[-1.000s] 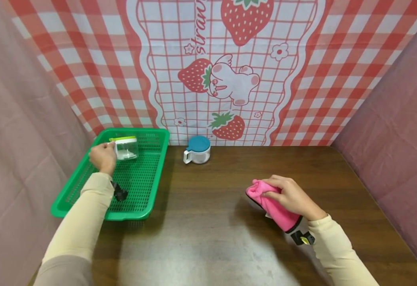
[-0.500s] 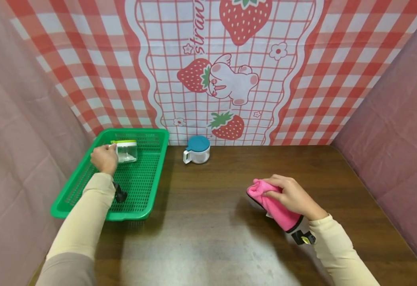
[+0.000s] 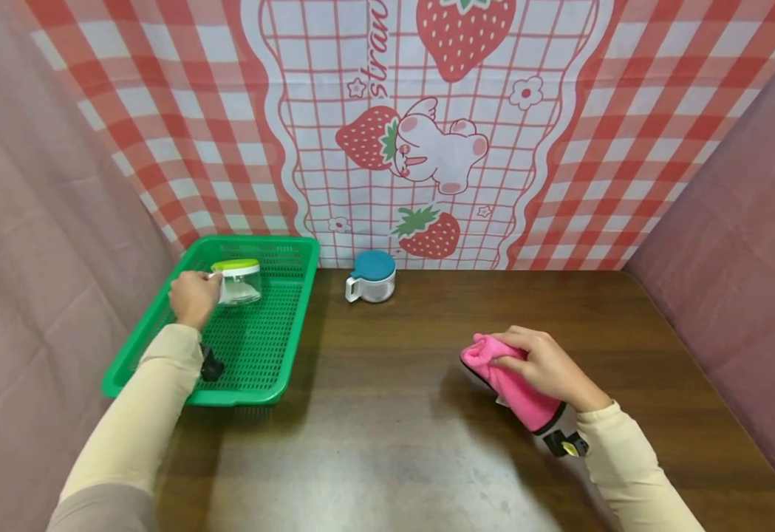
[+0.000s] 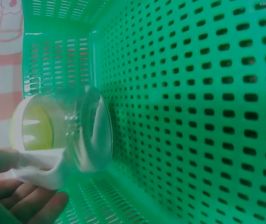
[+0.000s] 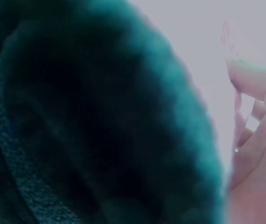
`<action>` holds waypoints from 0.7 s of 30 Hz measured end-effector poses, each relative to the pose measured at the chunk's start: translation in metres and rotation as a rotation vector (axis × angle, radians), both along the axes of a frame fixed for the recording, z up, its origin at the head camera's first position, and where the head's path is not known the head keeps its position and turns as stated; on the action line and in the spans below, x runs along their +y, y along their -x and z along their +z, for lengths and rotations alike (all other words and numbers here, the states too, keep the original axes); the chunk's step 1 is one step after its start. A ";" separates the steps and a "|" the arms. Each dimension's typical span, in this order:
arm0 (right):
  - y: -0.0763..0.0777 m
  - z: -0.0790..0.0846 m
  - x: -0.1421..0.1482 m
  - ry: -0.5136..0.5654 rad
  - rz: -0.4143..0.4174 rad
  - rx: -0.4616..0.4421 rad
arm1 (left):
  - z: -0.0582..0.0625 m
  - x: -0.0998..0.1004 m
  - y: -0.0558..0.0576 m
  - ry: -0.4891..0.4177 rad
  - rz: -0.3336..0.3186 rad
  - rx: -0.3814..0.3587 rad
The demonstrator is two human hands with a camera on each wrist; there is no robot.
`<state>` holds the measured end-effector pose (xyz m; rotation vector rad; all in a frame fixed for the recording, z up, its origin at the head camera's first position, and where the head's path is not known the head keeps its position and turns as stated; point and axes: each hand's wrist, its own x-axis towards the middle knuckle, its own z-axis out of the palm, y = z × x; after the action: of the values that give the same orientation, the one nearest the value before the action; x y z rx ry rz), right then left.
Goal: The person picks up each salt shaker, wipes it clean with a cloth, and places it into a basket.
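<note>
My left hand (image 3: 193, 298) is inside the green basket (image 3: 304, 325) and grips the white handle (image 4: 41, 170) of a clear seasoning jar (image 3: 242, 287) with a yellow-green lid. In the left wrist view the thumb lies on one side of the handle and the fingers on the other. The base of the jar (image 4: 88, 130) is close over the perforated basket floor. Over the right part of the table, my right hand (image 3: 547, 367) pinches a folded pink cloth (image 3: 516, 399) with dark edging. In the right wrist view, a blurred dark fold covers much of the frame.
A second clear jar (image 3: 377, 284), with a blue lid and white handle, stands on the wooden table (image 3: 387, 384) against the back curtain, right of the basket. Pink drapes (image 3: 739, 222) close off both sides.
The seasoning jar has come down and slightly right in the basket, its lid now showing more of its top. My left hand moved with it. My right hand and the cloth stay put.
</note>
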<state>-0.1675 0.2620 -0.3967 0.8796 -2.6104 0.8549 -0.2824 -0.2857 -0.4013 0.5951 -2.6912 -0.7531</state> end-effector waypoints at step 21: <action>0.000 0.000 0.004 -0.008 -0.002 0.024 | -0.003 -0.007 0.000 -0.074 -0.010 -0.175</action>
<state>-0.1671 0.2655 -0.3965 0.8838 -2.5950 0.8290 -0.2825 -0.2923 -0.4047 0.6964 -2.8372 -0.8429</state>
